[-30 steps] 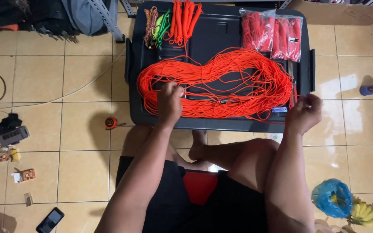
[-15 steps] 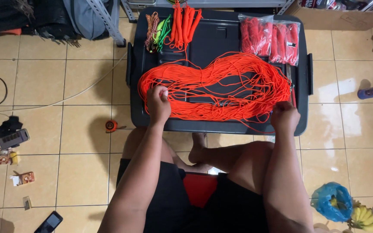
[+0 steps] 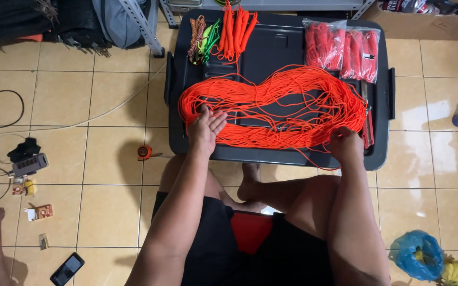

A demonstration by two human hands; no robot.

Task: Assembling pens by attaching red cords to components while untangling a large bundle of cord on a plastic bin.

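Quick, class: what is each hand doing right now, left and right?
Left hand: open, fingers spread flat on the orange cord.
Right hand: curled at the cord's right end; grip cannot be told.

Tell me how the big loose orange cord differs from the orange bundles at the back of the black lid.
The loose orange cord sprawls in a wide tangled loop; the orange bundles are wound into tight, narrow hanks. The loose cord covers most of the black lid; the bundles take one small corner. Both hands touch the loose cord; neither touches the bundles. Both are bright orange.

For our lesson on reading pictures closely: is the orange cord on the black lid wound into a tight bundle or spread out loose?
Spread out loose. The orange cord lies in wide, slack loops across the black lid, between the left hand and the right hand.
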